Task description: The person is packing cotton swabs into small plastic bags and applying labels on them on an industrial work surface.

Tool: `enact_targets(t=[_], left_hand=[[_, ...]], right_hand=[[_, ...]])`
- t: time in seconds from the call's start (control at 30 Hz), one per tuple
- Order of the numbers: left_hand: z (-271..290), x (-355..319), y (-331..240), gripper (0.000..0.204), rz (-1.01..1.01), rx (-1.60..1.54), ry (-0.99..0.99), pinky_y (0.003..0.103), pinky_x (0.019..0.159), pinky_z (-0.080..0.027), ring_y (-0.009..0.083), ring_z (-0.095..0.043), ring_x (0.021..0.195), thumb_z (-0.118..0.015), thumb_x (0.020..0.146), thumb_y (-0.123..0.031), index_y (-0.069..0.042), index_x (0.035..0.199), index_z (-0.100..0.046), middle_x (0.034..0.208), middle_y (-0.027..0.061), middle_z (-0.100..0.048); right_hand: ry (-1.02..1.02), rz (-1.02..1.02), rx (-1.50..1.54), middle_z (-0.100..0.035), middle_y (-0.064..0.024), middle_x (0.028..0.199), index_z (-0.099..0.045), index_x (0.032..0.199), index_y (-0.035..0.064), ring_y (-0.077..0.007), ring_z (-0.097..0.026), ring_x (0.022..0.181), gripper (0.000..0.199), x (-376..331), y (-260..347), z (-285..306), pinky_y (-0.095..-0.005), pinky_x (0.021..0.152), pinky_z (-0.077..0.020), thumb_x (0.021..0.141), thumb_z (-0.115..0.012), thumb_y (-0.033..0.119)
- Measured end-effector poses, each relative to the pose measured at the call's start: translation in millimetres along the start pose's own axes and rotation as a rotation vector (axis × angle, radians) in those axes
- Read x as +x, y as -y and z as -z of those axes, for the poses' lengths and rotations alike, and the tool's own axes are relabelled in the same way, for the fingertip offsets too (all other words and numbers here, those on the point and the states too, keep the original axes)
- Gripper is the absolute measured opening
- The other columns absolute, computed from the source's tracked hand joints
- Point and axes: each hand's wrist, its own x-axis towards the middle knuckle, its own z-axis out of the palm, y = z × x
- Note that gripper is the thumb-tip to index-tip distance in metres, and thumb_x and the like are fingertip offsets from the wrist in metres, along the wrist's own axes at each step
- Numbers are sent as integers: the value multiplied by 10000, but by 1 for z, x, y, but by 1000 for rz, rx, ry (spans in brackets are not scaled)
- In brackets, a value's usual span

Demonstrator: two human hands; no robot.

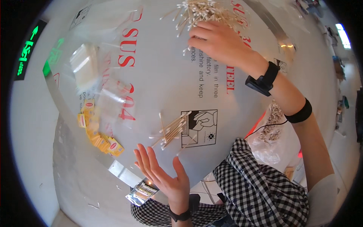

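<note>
My right hand [217, 41] reaches far across the steel table [159, 68] and rests with curled fingers on a large heap of cotton swabs [206, 13] at the far edge; whether it grips any is not visible. My left hand [162, 172] hovers flat and open, palm up, at the near table edge. Just beyond its fingertips lies a small bundle of cotton swabs [172, 130], apart from the hand.
Clear plastic bags [87, 68] lie stacked at the left, with several small yellow packets [100, 138] below them. A foil pouch [141, 193] sticks out under the table edge. A plastic bag of swabs [270, 132] hangs at my right side.
</note>
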Motion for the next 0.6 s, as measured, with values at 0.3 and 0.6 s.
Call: enact_targets(t=[0.3,0.6], left_hand=[[-19,-16,-1,896,-51,63,73,593,1193,-221,444,-307,1473,-825,813,-303,26,1503,-356,1552,253,-388],[-26,18,7,865,21,53,28,576,1206,-203,409,-264,1501,-764,873,-295,15,1539,-306,1608,224,-305]], right_hand=[[-117,22,343,-567,-24,868,-626,843,84,-209,-592,895,119,36,117,0,-334,754,-507,741,-661,135],[-50,-272,805,-664,-74,1066,-664,1075,64,-302,-623,1007,285,17,126,20,-397,855,-522,798,-687,0]])
